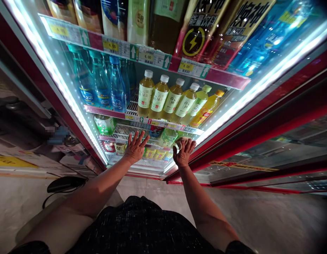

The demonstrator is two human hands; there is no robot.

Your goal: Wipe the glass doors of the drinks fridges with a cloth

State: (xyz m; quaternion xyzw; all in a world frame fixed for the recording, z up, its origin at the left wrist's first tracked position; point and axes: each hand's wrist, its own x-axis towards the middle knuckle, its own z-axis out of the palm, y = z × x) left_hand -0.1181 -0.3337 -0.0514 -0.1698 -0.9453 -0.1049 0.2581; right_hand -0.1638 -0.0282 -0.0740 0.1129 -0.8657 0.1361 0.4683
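Note:
My left hand is open, its fingers spread and pointing away from me, in front of the lower wire shelf of a lit drinks cooler. Nothing is in it. My right hand is also open with fingers apart, near the cooler's lower right side, by a pale green-labelled bottle. Just behind its fingertips is a blurred beige patch that I cannot make out. Above both hands, a row of tea bottles with white caps stands on the middle shelf, beside an orange-capped yellow bottle.
Blue bottles fill the middle shelf's left side. Larger bottles stand above a shelf edge with price tags. Bright light strips line both sides. A red-framed cooler section extends right. A black strapped object is at lower left.

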